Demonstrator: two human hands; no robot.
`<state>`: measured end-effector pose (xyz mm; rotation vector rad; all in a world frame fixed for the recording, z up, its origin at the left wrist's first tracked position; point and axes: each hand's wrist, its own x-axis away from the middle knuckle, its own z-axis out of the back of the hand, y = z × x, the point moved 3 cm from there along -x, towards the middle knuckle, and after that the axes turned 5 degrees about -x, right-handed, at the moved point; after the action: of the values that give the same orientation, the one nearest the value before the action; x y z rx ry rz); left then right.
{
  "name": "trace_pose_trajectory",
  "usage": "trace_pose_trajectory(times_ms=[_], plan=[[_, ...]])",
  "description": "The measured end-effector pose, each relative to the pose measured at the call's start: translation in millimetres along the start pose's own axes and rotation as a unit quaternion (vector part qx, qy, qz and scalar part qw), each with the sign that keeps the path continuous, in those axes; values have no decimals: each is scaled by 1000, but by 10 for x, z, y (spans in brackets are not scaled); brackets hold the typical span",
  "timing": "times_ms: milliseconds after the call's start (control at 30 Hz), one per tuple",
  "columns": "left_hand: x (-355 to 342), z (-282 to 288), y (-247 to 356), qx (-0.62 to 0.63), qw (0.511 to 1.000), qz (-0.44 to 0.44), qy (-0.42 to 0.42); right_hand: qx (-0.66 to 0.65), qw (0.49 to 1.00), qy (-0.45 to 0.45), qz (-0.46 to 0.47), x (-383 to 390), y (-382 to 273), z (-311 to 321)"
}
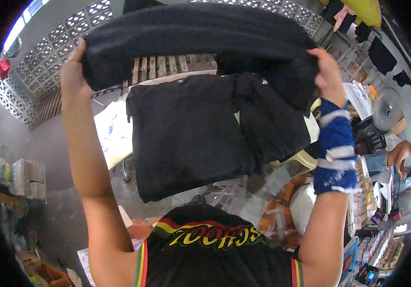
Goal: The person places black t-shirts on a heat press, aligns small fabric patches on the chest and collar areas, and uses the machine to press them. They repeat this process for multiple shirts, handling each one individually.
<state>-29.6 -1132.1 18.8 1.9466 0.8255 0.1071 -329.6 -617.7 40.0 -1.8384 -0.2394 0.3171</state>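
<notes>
Stretched between my raised hands is a black shirt, bunched into a wide band with both ends hanging down. My left hand grips its left end, with the thumb up along the edge and most fingers hidden behind the cloth. At the right end my right hand is closed on the fabric, and a blue cloth sleeve tied with white strips wraps that forearm. Below the held shirt, a black T-shirt lies spread flat, its neck away from me. More black cloth lies folded at its right side.
White sheets or bags show under the shirts' left side. Behind stands a wooden slatted pallet. Clear plastic bags litter the floor. At right are a fan, another person's hand and a pale plastic chair.
</notes>
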Motion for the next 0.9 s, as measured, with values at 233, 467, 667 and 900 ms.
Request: trace_pose_trajectory(times_ms=[233, 467, 667, 900], plan=[[494, 1211, -1293, -71, 970, 136, 188, 69, 996, 26, -43, -579, 2014, 177], [2391, 2038, -2634, -117, 881, 429, 161, 173, 929, -120, -305, 571, 3586, 1007], [3656, 2569, -2950, -221, 814, 525, 114, 284, 878, -30, -385, 1530, 4158, 1593], [3779, 3259, -2928, -261, 746, 602, 112, 372, 871, -34, -319, 2339, 4301, 1742]])
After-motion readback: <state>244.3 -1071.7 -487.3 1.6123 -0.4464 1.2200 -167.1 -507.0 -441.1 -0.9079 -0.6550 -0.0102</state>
